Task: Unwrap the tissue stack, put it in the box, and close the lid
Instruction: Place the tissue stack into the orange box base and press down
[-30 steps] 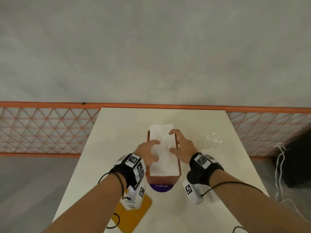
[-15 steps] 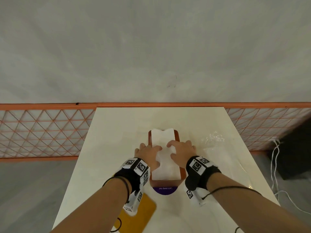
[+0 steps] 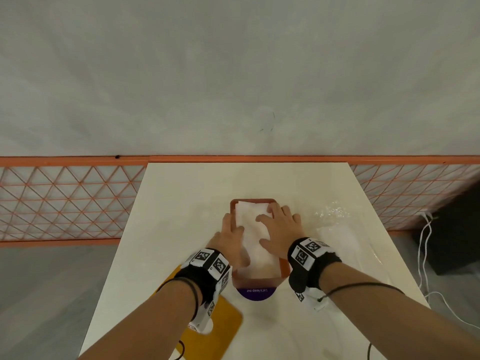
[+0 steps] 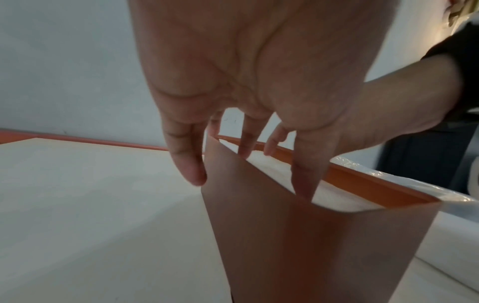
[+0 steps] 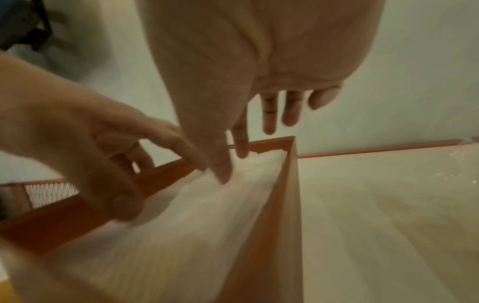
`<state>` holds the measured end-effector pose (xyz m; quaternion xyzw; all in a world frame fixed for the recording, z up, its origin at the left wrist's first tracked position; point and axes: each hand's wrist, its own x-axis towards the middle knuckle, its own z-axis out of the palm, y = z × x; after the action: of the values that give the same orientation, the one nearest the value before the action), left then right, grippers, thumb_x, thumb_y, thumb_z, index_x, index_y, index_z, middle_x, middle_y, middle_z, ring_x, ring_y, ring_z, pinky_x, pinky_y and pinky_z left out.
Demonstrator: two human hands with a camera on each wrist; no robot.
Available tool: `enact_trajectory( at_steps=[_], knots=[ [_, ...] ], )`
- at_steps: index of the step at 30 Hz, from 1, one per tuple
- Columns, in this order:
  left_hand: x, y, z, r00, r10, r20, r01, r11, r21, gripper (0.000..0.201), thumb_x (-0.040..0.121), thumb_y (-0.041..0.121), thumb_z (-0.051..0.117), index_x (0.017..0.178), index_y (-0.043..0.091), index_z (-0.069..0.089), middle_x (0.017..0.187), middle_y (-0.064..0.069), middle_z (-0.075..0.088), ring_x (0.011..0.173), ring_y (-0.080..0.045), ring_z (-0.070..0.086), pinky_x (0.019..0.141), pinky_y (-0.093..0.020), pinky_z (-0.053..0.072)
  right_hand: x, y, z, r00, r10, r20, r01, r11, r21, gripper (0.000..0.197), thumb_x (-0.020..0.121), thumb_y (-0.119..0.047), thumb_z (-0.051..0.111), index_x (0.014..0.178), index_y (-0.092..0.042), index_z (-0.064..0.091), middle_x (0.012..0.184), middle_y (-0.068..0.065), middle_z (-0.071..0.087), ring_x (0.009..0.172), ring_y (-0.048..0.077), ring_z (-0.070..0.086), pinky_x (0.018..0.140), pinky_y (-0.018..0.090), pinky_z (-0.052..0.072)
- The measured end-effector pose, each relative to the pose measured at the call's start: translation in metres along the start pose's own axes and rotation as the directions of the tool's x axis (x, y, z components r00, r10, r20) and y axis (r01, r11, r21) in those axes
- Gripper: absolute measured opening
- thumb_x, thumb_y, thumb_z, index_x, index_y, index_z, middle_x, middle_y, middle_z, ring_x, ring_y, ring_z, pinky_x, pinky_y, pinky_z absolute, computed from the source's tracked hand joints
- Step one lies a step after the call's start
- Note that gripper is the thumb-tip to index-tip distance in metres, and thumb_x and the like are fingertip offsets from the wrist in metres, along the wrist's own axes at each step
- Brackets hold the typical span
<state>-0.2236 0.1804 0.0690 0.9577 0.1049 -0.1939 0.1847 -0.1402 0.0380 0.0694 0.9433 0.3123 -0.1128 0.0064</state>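
An orange box [image 3: 255, 201] stands mid-table with the white tissue stack [image 3: 253, 245] lying inside its rim. My right hand [image 3: 279, 228] lies flat on the stack with fingers spread, pressing it down. My left hand [image 3: 231, 237] is at the box's left wall. In the left wrist view, my left hand's fingers [image 4: 249, 147] are straight and straddle that wall [image 4: 311, 235], the little finger outside and the others inside against the tissue [image 4: 337, 196]. The right wrist view shows my right hand [image 5: 241, 147] on the tissue [image 5: 181, 225], beside the right wall [image 5: 279, 215].
A flat yellow lid [image 3: 220, 331] lies at the near left, partly under my left forearm. Crumpled clear plastic wrap [image 3: 337, 229] lies right of the box. A purple round label [image 3: 255, 293] sits just before the box. An orange mesh fence [image 3: 65, 201] runs behind the table.
The stack, which stuck out past the box's far end, now lies within the rim. My right hand slid forward and flattened; my left hand shifted to the left wall.
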Motion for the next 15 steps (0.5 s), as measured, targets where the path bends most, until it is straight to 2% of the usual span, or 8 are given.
enact_trajectory(
  at_steps=[2,3,6,8,11,15],
  knots=[
    [0.000,-0.001,-0.002,0.999,-0.027,0.033,0.029,0.998,-0.050,0.071,0.068,0.028,0.075,0.129,0.016,0.040,0.152,-0.004,-0.002,0.091,-0.032,0.059,0.084,-0.038,0.053,0.005,0.000,-0.002,0.995,-0.059,0.086,0.061,0.998,-0.018,0.076,0.076,-0.054,0.061,0.143,-0.037,0.031,0.152,0.002,0.026,0.136,0.025,0.029,0.103,0.050,0.028],
    [0.000,0.000,-0.003,0.998,-0.047,0.039,0.049,0.997,-0.055,0.074,0.067,0.026,0.077,0.129,0.016,0.039,0.152,-0.004,-0.004,0.092,-0.032,0.060,0.084,-0.037,0.053,0.008,0.000,-0.002,0.988,-0.072,0.135,0.078,0.996,-0.038,0.084,0.073,-0.059,0.062,0.146,-0.037,0.025,0.156,0.002,0.022,0.140,0.025,0.026,0.105,0.053,0.025],
    [0.002,0.000,0.000,0.994,-0.081,0.079,0.084,0.996,-0.027,0.095,0.066,0.022,0.081,0.144,0.015,0.026,0.154,-0.009,-0.008,0.111,-0.036,0.058,0.088,-0.035,0.053,0.019,-0.001,0.000,0.967,-0.098,0.235,0.124,0.987,-0.098,0.095,0.071,-0.064,0.063,0.148,-0.042,0.013,0.162,-0.001,0.013,0.145,0.025,0.018,0.107,0.059,0.018],
    [0.005,-0.003,0.003,0.992,-0.064,0.104,0.068,0.997,-0.038,0.106,0.066,0.021,0.083,0.149,0.014,0.018,0.157,-0.009,-0.006,0.121,-0.036,0.053,0.095,-0.036,0.051,0.027,-0.001,0.000,0.948,-0.119,0.296,0.160,0.980,-0.118,0.095,0.069,-0.064,0.063,0.147,-0.047,0.011,0.163,-0.004,0.010,0.146,0.024,0.016,0.106,0.060,0.015],
    [0.009,-0.007,0.004,0.991,-0.048,0.129,0.059,0.995,-0.086,0.113,0.064,0.019,0.086,0.150,0.012,0.013,0.159,-0.008,-0.001,0.129,-0.035,0.046,0.101,-0.039,0.049,0.035,-0.003,-0.003,0.923,-0.125,0.364,0.179,0.977,-0.119,0.095,0.068,-0.064,0.065,0.146,-0.050,0.012,0.163,-0.005,0.008,0.147,0.025,0.013,0.107,0.062,0.014],
    [0.014,-0.013,0.006,0.985,-0.031,0.172,0.051,0.992,-0.116,0.118,0.062,0.023,0.086,0.151,0.024,0.009,0.158,-0.011,-0.001,0.132,-0.040,0.042,0.101,-0.045,0.049,0.040,0.001,-0.007,0.926,-0.148,0.347,0.206,0.969,-0.138,0.105,0.057,-0.074,0.066,0.144,-0.054,0.010,0.162,-0.006,0.010,0.146,0.026,0.013,0.108,0.062,0.010]
  ],
)
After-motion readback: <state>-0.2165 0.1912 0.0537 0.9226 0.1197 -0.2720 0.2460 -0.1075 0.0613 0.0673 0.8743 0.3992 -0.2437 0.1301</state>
